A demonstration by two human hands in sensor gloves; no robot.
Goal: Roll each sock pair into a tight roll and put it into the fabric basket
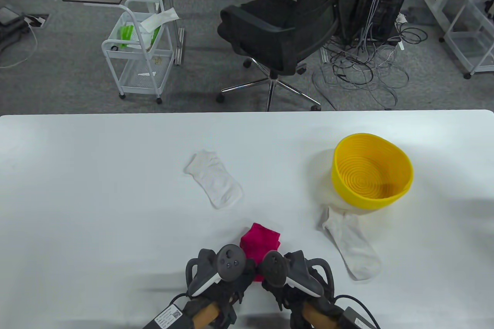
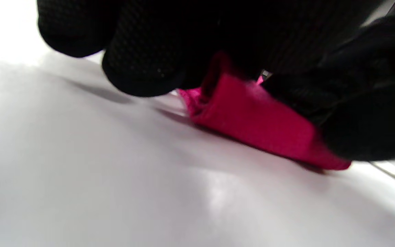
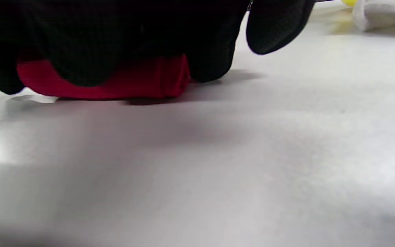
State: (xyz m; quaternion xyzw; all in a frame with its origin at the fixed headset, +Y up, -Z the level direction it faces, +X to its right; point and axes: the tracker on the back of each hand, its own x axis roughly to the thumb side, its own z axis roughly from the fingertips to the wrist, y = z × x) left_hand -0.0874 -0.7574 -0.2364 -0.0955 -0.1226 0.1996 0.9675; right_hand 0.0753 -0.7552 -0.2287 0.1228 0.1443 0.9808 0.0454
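White bench (image 1: pixel 96 190) — both hands, left hand (image 1: pixel 216 271) and right hand (image 1: pixel 297 275), grip a half-rolled pink sock pair (image 1: pixel 260 242); two white socks (image 1: pixel 216 182) lie loose, yellow basket (image 1: pixel 372 171) empty.

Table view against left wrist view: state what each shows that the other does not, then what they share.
Only the table view shows the yellow basket, empty, a white sock lying flat, a second white sock reaching under the basket's near side, and the right hand. Only the left wrist view shows the rolled end of the pink sock roll under the curled fingers. Both show the left hand on the pink sock roll, on the white table.
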